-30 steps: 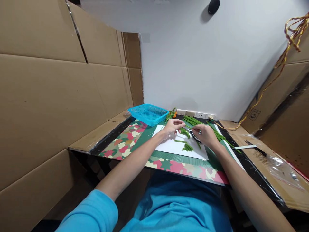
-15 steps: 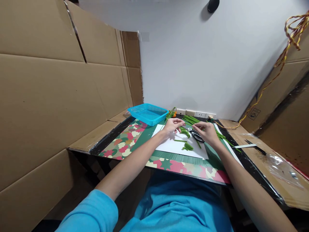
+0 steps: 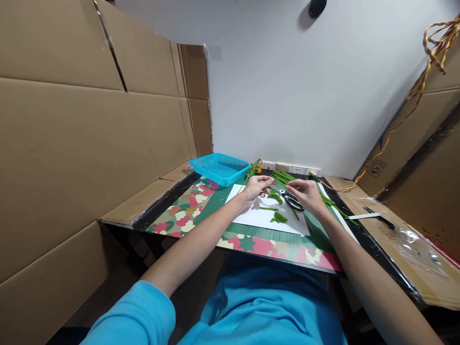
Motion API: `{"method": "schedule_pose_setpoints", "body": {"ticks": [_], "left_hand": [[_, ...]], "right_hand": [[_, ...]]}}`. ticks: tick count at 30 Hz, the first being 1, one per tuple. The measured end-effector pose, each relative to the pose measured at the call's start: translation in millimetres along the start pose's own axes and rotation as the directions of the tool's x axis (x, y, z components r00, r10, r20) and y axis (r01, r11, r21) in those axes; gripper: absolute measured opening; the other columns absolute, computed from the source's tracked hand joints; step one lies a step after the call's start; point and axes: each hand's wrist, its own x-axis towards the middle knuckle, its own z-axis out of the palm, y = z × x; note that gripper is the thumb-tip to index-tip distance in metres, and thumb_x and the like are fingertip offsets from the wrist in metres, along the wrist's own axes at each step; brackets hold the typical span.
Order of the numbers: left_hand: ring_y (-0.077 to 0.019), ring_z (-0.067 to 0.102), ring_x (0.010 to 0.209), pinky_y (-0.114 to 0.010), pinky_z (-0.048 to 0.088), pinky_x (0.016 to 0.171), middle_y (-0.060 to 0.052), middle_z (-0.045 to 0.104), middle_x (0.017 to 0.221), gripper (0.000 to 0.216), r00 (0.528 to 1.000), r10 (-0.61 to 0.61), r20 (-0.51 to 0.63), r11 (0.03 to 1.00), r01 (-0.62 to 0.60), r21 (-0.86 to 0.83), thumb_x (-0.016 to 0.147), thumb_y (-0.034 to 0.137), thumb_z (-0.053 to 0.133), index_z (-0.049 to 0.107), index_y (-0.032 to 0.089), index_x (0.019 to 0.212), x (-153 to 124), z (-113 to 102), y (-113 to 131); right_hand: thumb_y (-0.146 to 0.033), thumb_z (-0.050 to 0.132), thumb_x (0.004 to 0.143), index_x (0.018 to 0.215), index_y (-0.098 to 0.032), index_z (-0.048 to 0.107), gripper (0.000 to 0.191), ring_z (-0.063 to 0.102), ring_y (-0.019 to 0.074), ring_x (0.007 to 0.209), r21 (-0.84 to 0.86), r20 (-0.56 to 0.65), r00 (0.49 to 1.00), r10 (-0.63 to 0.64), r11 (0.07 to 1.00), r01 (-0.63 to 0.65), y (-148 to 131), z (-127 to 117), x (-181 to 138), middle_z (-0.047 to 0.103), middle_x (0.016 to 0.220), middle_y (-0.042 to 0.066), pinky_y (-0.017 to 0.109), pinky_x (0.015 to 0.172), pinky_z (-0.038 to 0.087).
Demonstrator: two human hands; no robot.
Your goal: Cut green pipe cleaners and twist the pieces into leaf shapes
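My left hand (image 3: pixel 256 187) and my right hand (image 3: pixel 308 196) are raised a little over a white sheet (image 3: pixel 251 218), fingertips facing each other. Both are pinched on the ends of a thin green stem (image 3: pixel 278 186) that spans the gap between them. Black-handled scissors (image 3: pixel 294 202) lie on the sheet just under my right hand. Short bent green pieces (image 3: pixel 276 196) and another small cluster (image 3: pixel 279 218) rest on the paper, with one straight offcut (image 3: pixel 268 209) between them. A bundle of long green stems (image 3: pixel 283 176) lies behind the hands.
A blue mesh basket (image 3: pixel 220 168) stands at the back left of the camouflage-patterned mat (image 3: pixel 187 211). An orange-and-green flower piece (image 3: pixel 256 168) lies beside it. Cardboard walls close in left and right. Wall sockets (image 3: pixel 291 169) and a twisted yellow cable (image 3: pixel 395 124) are at the back.
My right hand lifted off the scissors, which now lie uncovered on the sheet, and moved up to meet the left hand at the green stem.
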Motion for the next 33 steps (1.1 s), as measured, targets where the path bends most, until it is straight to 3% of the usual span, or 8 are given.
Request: {"method": "schedule_pose_setpoints", "body": {"ticks": [9, 18, 23, 29, 33], "left_hand": [[-0.0062, 0.060, 0.051, -0.016, 0.035, 0.039, -0.012, 0.073, 0.103, 0.038, 0.999, 0.051, 0.013, 0.993, -0.052, 0.105, 0.082, 0.044, 0.080, 0.066, 0.012, 0.096, -6.9, 5.8, 8.1], [-0.0069, 0.059, 0.046, -0.017, 0.036, 0.038, -0.010, 0.075, 0.098, 0.029, 0.965, 0.251, -0.076, 0.915, -0.210, 0.345, 0.085, 0.039, 0.075, 0.070, 0.012, 0.094, -4.1, 7.1, -1.3], [-0.0073, 0.059, 0.046, -0.019, 0.041, 0.042, -0.009, 0.075, 0.096, 0.024, 0.960, 0.264, -0.090, 0.907, -0.216, 0.362, 0.087, 0.035, 0.071, 0.069, 0.012, 0.093, -3.5, 6.7, -1.0], [-0.0055, 0.054, 0.044, -0.020, 0.041, 0.044, -0.004, 0.069, 0.090, 0.017, 0.961, 0.276, -0.021, 0.890, -0.247, 0.384, 0.091, 0.032, 0.062, 0.061, 0.015, 0.090, -1.0, 4.5, -4.5], [-0.0063, 0.052, 0.045, -0.021, 0.039, 0.047, -0.001, 0.065, 0.086, 0.019, 0.960, 0.279, -0.021, 0.838, -0.233, 0.494, 0.097, 0.036, 0.052, 0.058, 0.018, 0.093, -3.7, 4.5, -7.9]], "right_hand": [[-0.049, 0.063, 0.089, 0.083, -0.017, 0.077, 0.036, 0.066, 0.0207, 0.064, -0.065, -0.006, 1.000, 0.000, 0.998, 0.000, 4.0, -0.5, -1.8, 0.078, 0.082, 0.010, 0.029, 0.057, 0.049], [-0.044, 0.064, 0.087, 0.080, -0.018, 0.075, 0.029, 0.062, 0.0180, 0.060, -0.150, 0.048, 0.998, -0.029, 0.988, 0.035, -0.4, 4.7, -5.8, 0.074, 0.074, 0.007, 0.028, 0.057, 0.048], [-0.042, 0.064, 0.088, 0.080, -0.019, 0.075, 0.027, 0.064, 0.0179, 0.061, -0.159, 0.082, 0.995, -0.057, 0.985, 0.069, 1.7, 9.8, -6.7, 0.074, 0.073, 0.006, 0.028, 0.060, 0.049], [-0.034, 0.062, 0.088, 0.080, -0.020, 0.073, 0.020, 0.064, 0.0177, 0.064, -0.197, 0.092, 0.991, -0.100, 0.974, 0.116, 6.4, 14.9, -8.0, 0.073, 0.075, 0.005, 0.028, 0.063, 0.048], [-0.034, 0.060, 0.089, 0.081, -0.020, 0.074, 0.021, 0.065, 0.0183, 0.067, -0.258, 0.100, 0.989, -0.105, 0.958, 0.128, 4.7, 15.0, -9.5, 0.073, 0.076, 0.006, 0.028, 0.065, 0.047]]}}
